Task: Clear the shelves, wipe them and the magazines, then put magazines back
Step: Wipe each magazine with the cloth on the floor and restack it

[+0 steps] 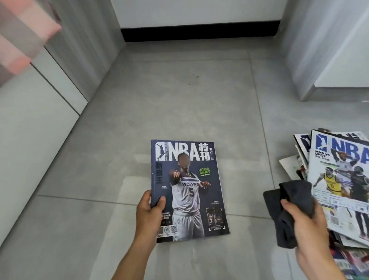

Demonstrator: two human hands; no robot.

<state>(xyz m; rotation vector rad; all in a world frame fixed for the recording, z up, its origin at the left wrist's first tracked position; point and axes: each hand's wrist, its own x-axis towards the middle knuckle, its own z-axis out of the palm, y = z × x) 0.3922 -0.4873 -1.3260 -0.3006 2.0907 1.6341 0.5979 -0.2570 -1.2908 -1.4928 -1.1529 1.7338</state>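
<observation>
Left hand (149, 212) gripped a dark NBA magazine (189, 190) by its spine edge, right hand (305, 223) clutched a grey cloth (290, 207), magazine pile (346, 188) beside it on the floor (177, 94).

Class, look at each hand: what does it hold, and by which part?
The left hand grips the dark NBA magazine by its left edge, near the bottom. The right hand holds a bunched dark cloth around its middle.

Dark-blue NBA magazine (188, 190) face-up over grey floor; messy magazine pile (346, 188) at right.
</observation>
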